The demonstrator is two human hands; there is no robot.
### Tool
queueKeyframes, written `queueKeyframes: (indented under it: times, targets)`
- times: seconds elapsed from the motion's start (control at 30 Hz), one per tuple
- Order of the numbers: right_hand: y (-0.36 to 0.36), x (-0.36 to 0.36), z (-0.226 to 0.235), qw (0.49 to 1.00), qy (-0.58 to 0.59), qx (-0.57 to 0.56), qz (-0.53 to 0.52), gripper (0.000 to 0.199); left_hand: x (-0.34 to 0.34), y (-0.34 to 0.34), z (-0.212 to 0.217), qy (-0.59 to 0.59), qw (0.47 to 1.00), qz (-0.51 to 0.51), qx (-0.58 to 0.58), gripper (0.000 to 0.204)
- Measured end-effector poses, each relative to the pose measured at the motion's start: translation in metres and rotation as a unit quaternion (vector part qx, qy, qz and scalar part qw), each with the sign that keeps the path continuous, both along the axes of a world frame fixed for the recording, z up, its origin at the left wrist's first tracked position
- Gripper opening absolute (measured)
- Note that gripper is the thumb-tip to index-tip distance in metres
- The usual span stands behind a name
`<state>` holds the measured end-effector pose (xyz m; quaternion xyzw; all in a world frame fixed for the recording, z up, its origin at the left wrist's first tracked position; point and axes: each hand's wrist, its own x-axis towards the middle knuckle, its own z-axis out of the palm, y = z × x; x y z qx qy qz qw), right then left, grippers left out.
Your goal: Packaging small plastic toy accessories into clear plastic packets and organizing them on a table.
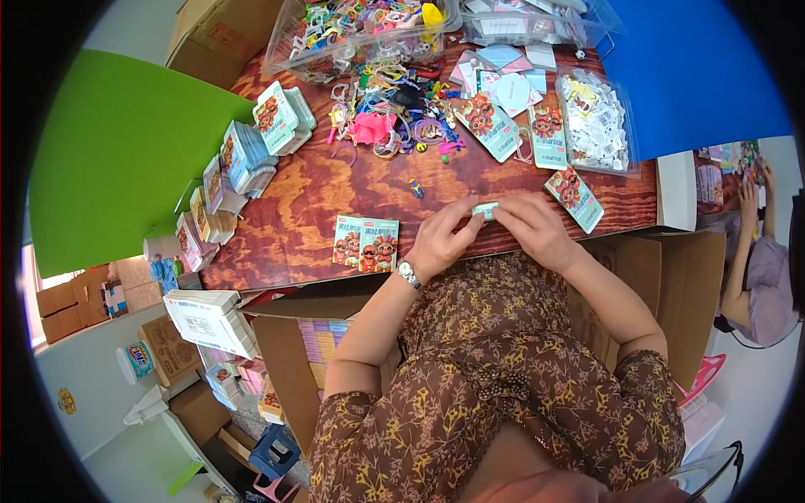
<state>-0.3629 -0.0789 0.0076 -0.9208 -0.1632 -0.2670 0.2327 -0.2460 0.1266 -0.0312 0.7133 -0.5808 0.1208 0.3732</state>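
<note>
Near the table's front edge, my left hand (pixel 444 237) and my right hand (pixel 539 226) hold a small pale green and white carton (pixel 485 210) between them. The left thumb and fingers pinch its left end. My right fingers close over its other end and hide part of it. To the left lie two green printed cartons (pixel 379 246) side by side, flat on the table. Right of my right hand is another printed carton (pixel 575 199), lying at a slant. A small blue and yellow toy (pixel 417 189) lies just beyond my left hand.
A heap of small colourful plastic trinkets (pixel 402 113) and a full clear tub (pixel 360 38) stand at the back. A clear tray of small white packets (pixel 597 121) is at the right. Stacked flat cartons (pixel 248 157) line the left edge. Open cardboard boxes (pixel 671 293) stand below the table.
</note>
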Motion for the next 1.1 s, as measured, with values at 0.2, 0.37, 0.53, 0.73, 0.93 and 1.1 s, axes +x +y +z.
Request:
queueKeyframes:
  times: [0.2, 0.37, 0.53, 0.73, 0.93, 1.1]
  targets:
    - [-0.006, 0.013, -0.008, 0.999, 0.016, 0.032, 0.003, 0.032, -0.022, -0.018, -0.005, 0.174, 0.978, 0.079, -0.083, 0.025]
    - [0.010, 0.022, -0.002, 0.969, 0.134, 0.197, -0.063, 0.025, -0.019, 0.004, 0.026, 0.144, 0.971, 0.184, -0.050, 0.042]
    - [0.045, 0.038, -0.039, 0.806, 0.352, 0.475, -0.030, 0.029, -0.018, 0.099, 0.017, 0.055, 0.927, 0.349, 0.125, 0.057]
    - [0.101, 0.073, -0.049, 0.768, 0.426, 0.476, 0.046, 0.040, -0.002, 0.150, -0.005, 0.131, 0.874, 0.441, 0.155, 0.070]
    - [0.115, 0.063, -0.036, 0.944, 0.308, 0.114, 0.046, 0.086, -0.006, 0.144, 0.024, 0.286, 0.847, 0.414, 0.172, 0.081]
    - [0.139, 0.070, -0.047, 0.952, 0.246, 0.164, 0.075, 0.090, -0.016, 0.141, 0.023, 0.239, 0.881, 0.402, 0.072, 0.076]
